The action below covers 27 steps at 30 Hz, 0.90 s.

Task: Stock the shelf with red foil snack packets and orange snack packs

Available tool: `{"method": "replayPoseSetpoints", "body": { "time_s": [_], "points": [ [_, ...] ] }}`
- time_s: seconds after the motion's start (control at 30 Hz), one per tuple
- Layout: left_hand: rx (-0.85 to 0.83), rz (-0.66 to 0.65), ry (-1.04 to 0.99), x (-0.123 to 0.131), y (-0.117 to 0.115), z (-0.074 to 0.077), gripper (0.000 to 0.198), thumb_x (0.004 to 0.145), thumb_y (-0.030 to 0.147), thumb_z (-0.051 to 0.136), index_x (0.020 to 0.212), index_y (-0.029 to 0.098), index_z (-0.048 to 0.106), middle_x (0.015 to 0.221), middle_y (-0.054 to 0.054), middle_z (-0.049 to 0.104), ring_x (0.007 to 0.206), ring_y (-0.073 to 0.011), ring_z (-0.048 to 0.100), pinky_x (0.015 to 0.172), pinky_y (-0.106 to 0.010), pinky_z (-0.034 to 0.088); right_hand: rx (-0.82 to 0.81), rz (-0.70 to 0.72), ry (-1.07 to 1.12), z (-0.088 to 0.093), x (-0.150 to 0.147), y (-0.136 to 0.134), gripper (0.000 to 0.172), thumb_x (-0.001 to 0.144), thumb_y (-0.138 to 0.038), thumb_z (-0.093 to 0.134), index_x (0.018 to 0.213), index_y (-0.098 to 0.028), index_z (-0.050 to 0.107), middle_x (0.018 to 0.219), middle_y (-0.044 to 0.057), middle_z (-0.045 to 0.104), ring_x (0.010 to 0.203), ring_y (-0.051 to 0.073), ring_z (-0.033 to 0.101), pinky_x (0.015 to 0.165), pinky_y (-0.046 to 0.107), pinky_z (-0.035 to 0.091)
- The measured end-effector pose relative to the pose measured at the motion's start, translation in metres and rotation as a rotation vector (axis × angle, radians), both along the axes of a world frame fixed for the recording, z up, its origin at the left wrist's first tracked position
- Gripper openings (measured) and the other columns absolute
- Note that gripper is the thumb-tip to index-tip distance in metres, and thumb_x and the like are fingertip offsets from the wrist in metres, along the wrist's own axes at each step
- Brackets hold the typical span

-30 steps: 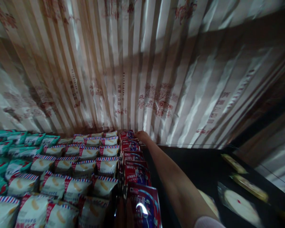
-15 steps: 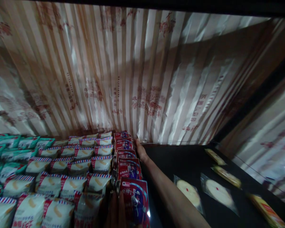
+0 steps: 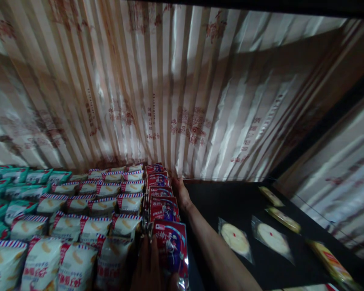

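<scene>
A row of red and blue snack packets (image 3: 164, 206) runs from front to back on a dark shelf (image 3: 248, 198). My right hand (image 3: 181, 193) reaches far back, with its fingers stretched flat against the right side of that row, near the rear packets. At the bottom edge, my left hand (image 3: 148, 264) lies with its fingers extended against the left side of the front red packet (image 3: 170, 248). Neither hand visibly encloses anything.
White packets with red-and-blue striped tops (image 3: 79, 226) fill the shelf left of the red row, and green packets (image 3: 9, 190) lie further left. Clear-wrapped round cakes (image 3: 235, 238) and yellow packets (image 3: 330, 258) lie on the right. A striped printed sheet (image 3: 170, 89) backs the shelf.
My right hand has drawn back from the rearmost red packet and now lies along the row's right side. My left hand has come up beside the front packet. The view has shifted slightly.
</scene>
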<state>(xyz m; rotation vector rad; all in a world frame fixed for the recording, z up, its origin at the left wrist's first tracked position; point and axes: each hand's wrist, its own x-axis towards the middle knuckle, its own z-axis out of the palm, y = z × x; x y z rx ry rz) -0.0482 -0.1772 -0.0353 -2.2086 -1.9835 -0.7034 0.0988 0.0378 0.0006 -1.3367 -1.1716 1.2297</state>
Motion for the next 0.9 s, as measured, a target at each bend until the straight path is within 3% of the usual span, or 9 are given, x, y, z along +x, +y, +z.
{"method": "replayPoseSetpoints", "body": {
  "time_s": [0.13,0.3,0.47,0.57,0.7,0.9],
  "points": [
    [-0.066,0.059,-0.096,0.006,-0.005,0.013,0.064,0.076,0.033,0.053,0.135,0.011,0.045,0.14,-0.018,0.045,0.121,-0.0288,0.052,0.093,-0.04,0.048,-0.027,-0.093,0.261,-0.012,0.012,-0.042,0.077,0.086,-0.067,0.006,0.139,-0.023,0.04,0.144,0.007,0.042,0.131,0.019,0.04,0.108,0.039,0.034],
    [-0.131,0.036,-0.164,0.005,-0.01,0.031,0.064,0.08,0.037,0.048,0.137,0.008,0.041,0.143,-0.02,0.04,0.127,-0.0305,0.045,0.098,-0.042,0.045,0.011,-0.249,0.456,-0.023,0.013,-0.124,0.075,0.081,-0.072,0.031,0.135,-0.022,0.046,0.146,0.007,0.039,0.135,0.021,0.033,0.114,0.039,0.023],
    [-0.167,-0.001,-0.224,0.001,-0.011,0.04,0.066,0.082,0.041,0.049,0.138,0.008,0.037,0.144,-0.02,0.039,0.13,-0.0298,0.04,0.102,-0.041,0.041,-0.012,-0.317,0.319,-0.027,-0.004,-0.213,0.066,0.079,-0.062,0.052,0.136,-0.029,0.043,0.148,0.0,0.036,0.137,0.021,0.03,0.115,0.04,0.02],
    [-0.229,-0.012,-0.246,-0.001,-0.012,0.049,0.068,0.082,0.041,0.05,0.14,0.009,0.033,0.146,-0.019,0.035,0.133,-0.029,0.037,0.104,-0.041,0.038,-0.065,-0.319,0.22,-0.031,-0.022,-0.251,0.066,0.079,-0.059,0.056,0.137,-0.031,0.042,0.148,-0.002,0.036,0.138,0.021,0.029,0.115,0.039,0.022],
    [-0.346,0.011,-0.247,-0.001,-0.012,0.065,0.067,0.084,0.04,0.049,0.142,0.01,0.03,0.148,-0.02,0.031,0.134,-0.0294,0.034,0.103,-0.041,0.038,-0.053,-0.281,0.223,-0.028,-0.04,-0.271,0.066,0.081,-0.057,0.053,0.14,-0.035,0.035,0.15,-0.005,0.031,0.139,0.02,0.026,0.115,0.038,0.023],
    [-0.39,0.039,-0.272,0.001,-0.013,0.073,0.07,0.086,0.042,0.046,0.142,0.007,0.027,0.147,-0.023,0.03,0.133,-0.0311,0.035,0.105,-0.041,0.035,-0.119,-0.218,0.258,-0.022,-0.042,-0.262,0.072,0.079,-0.062,0.053,0.142,-0.034,0.033,0.143,-0.003,0.044,0.136,0.023,0.032,0.111,0.043,0.029]
  ]
}}
